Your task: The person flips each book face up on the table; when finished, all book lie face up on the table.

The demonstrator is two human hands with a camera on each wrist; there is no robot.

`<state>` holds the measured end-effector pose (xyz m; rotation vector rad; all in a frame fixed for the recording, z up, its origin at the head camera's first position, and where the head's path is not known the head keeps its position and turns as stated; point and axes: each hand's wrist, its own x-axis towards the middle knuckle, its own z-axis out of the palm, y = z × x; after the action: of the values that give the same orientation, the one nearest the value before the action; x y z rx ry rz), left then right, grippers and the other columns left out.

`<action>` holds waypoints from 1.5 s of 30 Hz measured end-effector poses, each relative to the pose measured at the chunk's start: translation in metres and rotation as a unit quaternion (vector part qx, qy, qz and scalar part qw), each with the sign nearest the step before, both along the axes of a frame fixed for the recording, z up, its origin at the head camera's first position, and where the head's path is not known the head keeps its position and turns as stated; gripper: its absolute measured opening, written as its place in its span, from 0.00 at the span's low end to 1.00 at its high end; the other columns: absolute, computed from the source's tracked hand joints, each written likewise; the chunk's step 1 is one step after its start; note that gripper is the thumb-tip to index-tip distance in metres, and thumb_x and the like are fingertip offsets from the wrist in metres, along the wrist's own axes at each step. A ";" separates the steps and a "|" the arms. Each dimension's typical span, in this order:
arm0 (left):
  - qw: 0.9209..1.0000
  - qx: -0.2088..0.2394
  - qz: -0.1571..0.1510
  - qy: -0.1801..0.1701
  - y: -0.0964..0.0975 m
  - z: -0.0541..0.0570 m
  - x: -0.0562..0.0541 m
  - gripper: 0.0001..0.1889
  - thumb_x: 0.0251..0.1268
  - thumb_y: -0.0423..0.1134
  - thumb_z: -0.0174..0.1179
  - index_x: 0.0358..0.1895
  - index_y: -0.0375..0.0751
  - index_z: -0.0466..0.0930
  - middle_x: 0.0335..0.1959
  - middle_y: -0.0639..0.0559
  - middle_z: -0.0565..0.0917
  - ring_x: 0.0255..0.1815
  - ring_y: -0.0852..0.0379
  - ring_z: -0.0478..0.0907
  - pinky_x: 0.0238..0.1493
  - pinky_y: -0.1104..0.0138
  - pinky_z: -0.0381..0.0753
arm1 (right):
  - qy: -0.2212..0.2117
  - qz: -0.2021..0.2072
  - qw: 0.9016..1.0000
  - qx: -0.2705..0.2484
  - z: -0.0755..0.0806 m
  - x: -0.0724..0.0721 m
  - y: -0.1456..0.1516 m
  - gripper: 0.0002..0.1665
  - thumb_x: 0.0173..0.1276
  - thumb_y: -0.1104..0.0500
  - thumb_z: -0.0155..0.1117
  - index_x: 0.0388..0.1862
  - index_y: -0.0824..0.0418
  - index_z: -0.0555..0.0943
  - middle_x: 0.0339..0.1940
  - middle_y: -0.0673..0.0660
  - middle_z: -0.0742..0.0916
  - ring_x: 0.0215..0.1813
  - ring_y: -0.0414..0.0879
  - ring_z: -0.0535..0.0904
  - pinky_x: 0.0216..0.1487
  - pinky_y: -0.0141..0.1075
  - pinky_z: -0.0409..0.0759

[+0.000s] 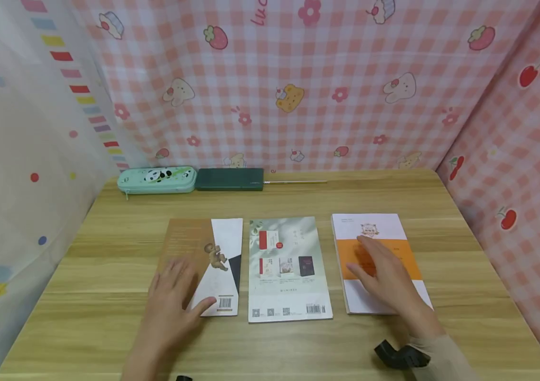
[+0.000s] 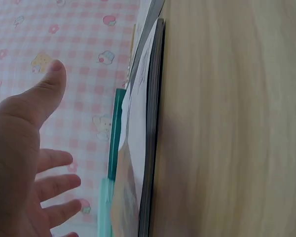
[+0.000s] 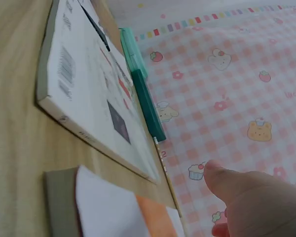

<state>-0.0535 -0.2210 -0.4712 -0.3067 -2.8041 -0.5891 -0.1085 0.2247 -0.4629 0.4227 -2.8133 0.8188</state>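
Three books lie in a row on the wooden table. On the left is a brown and white book (image 1: 226, 233) with a baby figure on its cover. A pale green book (image 1: 289, 299) with small pictures and a barcode lies in the middle, and a white book with an orange band (image 1: 367, 219) lies at the right. My left hand (image 1: 170, 299) is over the brown and white book, its fingers spread; the left wrist view shows it apart from the cover. Above the orange-banded book, my right hand (image 1: 388, 275) has extended fingers and holds nothing.
Along the table's back edge lie a mint panda pencil case (image 1: 158, 181), a dark green box (image 1: 230, 180) and a thin stick (image 1: 296, 182). A pink checked curtain (image 1: 260, 127) hangs behind. A black strap piece (image 1: 401, 355) is by the right wrist.
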 end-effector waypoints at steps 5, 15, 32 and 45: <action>0.998 0.016 -0.020 0.050 -0.008 0.002 0.001 0.38 0.52 0.50 0.76 0.65 0.31 0.77 0.67 0.34 0.75 0.70 0.33 0.67 0.66 0.36 0.62 | 0.021 0.024 0.999 -0.023 0.007 -0.012 -0.007 0.34 0.68 0.52 0.72 0.67 0.68 0.75 0.63 0.68 0.82 0.65 0.66 0.76 0.66 0.62 0.72; 0.998 0.045 -0.005 0.050 -0.020 0.004 0.010 0.39 0.51 0.44 0.78 0.65 0.28 0.75 0.66 0.33 0.75 0.68 0.32 0.68 0.66 0.39 0.66 | 0.025 0.059 0.997 -0.043 0.011 -0.031 -0.025 0.32 0.66 0.55 0.74 0.64 0.70 0.78 0.59 0.68 0.84 0.63 0.64 0.79 0.64 0.59 0.75; 0.999 0.044 0.017 0.008 -0.035 -0.002 0.024 0.53 0.47 0.53 0.80 0.72 0.26 0.65 0.68 0.29 0.70 0.67 0.29 0.67 0.65 0.37 0.68 | -0.029 0.076 0.995 -0.058 0.015 -0.059 -0.058 0.37 0.70 0.48 0.69 0.71 0.65 0.71 0.63 0.65 0.82 0.67 0.61 0.74 0.70 0.59 0.69; 0.998 0.046 0.029 -0.027 -0.044 -0.003 0.028 0.51 0.49 0.54 0.79 0.71 0.26 0.66 0.71 0.28 0.67 0.69 0.28 0.65 0.63 0.34 0.68 | -0.054 0.090 0.993 -0.061 0.015 -0.079 -0.083 0.37 0.71 0.48 0.68 0.72 0.65 0.72 0.64 0.61 0.82 0.68 0.57 0.75 0.70 0.55 0.71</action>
<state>-0.0253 -0.2646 -0.4739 -0.1925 -2.8163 -0.7222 -0.1870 0.1422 -0.4479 0.6369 -2.8323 1.0751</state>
